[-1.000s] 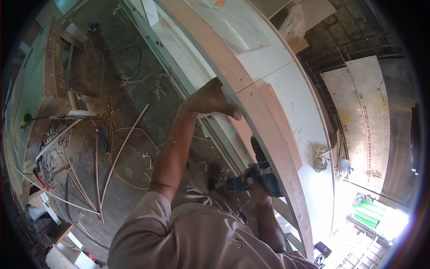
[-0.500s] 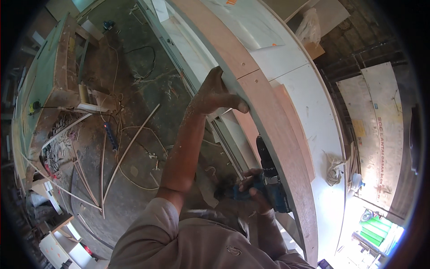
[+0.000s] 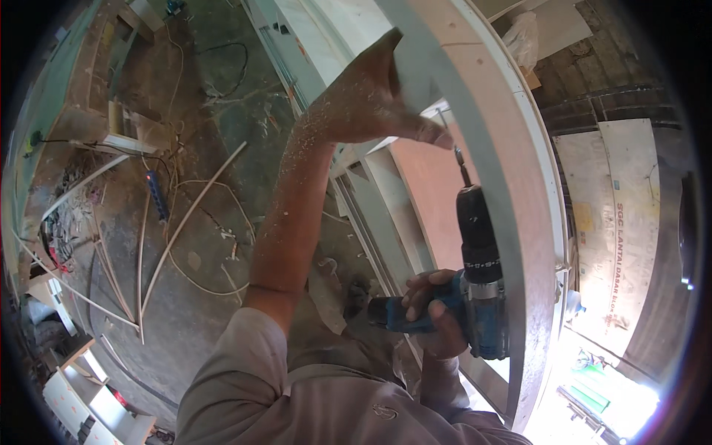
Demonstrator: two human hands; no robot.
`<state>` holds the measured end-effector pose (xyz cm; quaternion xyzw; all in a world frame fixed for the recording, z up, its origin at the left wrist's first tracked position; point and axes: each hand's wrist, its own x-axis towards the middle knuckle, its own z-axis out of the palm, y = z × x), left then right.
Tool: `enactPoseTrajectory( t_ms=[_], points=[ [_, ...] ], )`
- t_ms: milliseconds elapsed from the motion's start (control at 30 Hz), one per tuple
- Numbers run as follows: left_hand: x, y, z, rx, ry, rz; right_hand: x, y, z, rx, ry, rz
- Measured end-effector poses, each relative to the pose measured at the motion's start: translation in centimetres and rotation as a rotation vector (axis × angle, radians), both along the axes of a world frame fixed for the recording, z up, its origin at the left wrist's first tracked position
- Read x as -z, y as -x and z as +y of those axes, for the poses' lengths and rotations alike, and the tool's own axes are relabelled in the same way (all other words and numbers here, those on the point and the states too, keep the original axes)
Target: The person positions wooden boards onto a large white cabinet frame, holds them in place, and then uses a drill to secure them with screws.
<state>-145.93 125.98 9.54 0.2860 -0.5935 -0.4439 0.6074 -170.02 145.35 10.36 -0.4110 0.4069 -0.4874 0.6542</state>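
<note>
A long curved wooden board (image 3: 486, 133) with a pale edge runs from the top of the view down the right side. My left hand (image 3: 363, 107) grips its near edge, the thumb stretched toward the drill bit and the fingertips partly hidden. In my right hand (image 3: 441, 315) is a blue and black cordless drill (image 3: 486, 319), its handle lying sideways. The black chuck points up and away, just beside the board's inner side. A slim bit (image 3: 461, 165) sticks out near my left thumb, with a thin metal piece ahead of it. Pale dust specks cover my left forearm.
Left on the floor lie thin wooden strips (image 3: 189, 215), cables and a blue power strip (image 3: 156, 195). A workbench (image 3: 74, 141) stands at the far left. Printed plywood sheets (image 3: 615, 230) lean at the right, by a plastic bag (image 3: 521, 41).
The drill has come up and closer, its bit now showing beside the board's edge by my left thumb. My left hand still grips the board; board and hands appear larger, the view having shifted.
</note>
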Motion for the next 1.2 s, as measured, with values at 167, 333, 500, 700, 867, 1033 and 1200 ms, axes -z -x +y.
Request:
enactPoseTrajectory(
  t_ms=[167, 333, 500, 700, 867, 1033, 1200],
  points=[
    [1.0, 0.0, 0.0, -0.062, 0.152, -0.085, 0.9, 0.6, 0.4, 0.014, 0.028, -0.039],
    [0.3, 0.3, 1.1, -0.255, 0.125, -0.289, 0.9, 0.6, 0.8, 0.014, 0.015, -0.073],
    [1.5, 1.6, 0.1, -0.47, 0.196, -0.292, 0.4, -0.2, 0.6, 0.024, -0.017, -0.138],
    [0.8, 1.6, 0.1, -0.425, 0.168, -0.204, 0.1, -0.1, 0.7, 0.019, -0.064, -0.143],
    [-0.1, 2.0, 0.7, -0.381, 0.078, -0.107, -0.1, -0.4, 0.7, 0.054, -0.081, -0.155],
    [-0.4, 2.0, 1.0, -0.396, 0.051, -0.155, -0.1, -0.5, 0.7, 0.047, -0.085, -0.138],
    [-0.6, 1.7, 1.1, -0.434, 0.077, -0.248, -0.3, -1.0, 0.3, 0.07, -0.077, -0.12]
  ],
)
